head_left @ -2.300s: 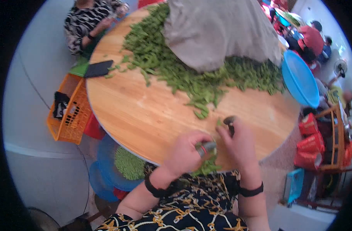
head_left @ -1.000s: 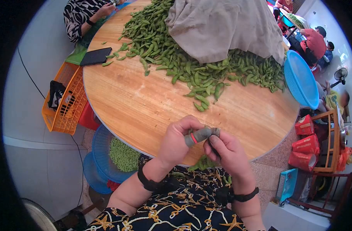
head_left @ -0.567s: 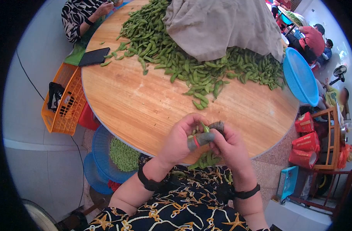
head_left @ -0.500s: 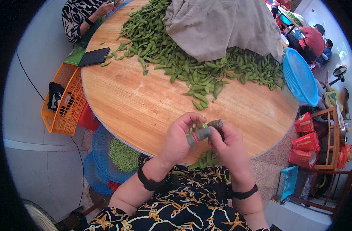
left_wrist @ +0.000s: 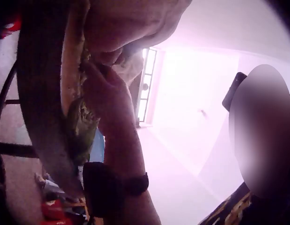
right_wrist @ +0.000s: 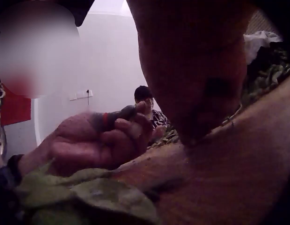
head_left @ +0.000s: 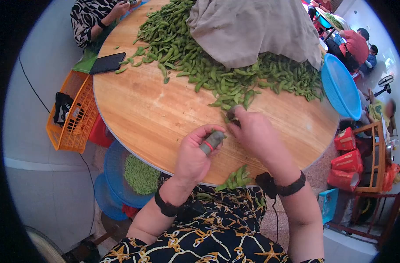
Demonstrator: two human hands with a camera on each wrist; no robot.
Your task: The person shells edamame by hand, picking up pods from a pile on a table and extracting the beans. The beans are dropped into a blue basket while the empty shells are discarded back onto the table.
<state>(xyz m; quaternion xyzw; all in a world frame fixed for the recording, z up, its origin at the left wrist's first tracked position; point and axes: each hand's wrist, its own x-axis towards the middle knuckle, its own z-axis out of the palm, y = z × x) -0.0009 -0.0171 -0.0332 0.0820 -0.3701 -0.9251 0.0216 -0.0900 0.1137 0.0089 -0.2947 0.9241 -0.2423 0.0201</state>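
Observation:
The left hand [head_left: 194,154] is over the wooden table, a grey cover with a red band on its thumb. Its fingers are curled, with a bit of green [head_left: 214,130] showing at the tips; the rest of what it holds is hidden. Farther forward, the right hand [head_left: 254,131] reaches to the near edge of the green pod pile [head_left: 222,81]. Its dark-covered fingertips are beside a loose pod [head_left: 224,117]; whether they pinch it is hidden. Several pods [head_left: 236,179] lie at the table's near edge. The right wrist view shows the left hand [right_wrist: 100,140] with fingers curled.
A grey cloth [head_left: 252,33] covers part of the pile. A phone [head_left: 107,63] lies at the table's left, a blue basket [head_left: 341,87] at its right. Below left stand an orange crate [head_left: 68,131] and a basin of shelled beans [head_left: 141,174]. Another person sits at upper left.
The right hand has parted from the left and moved forward to the pile. The left hand has moved slightly left, and the green pod seen between the hands is no longer visible there.

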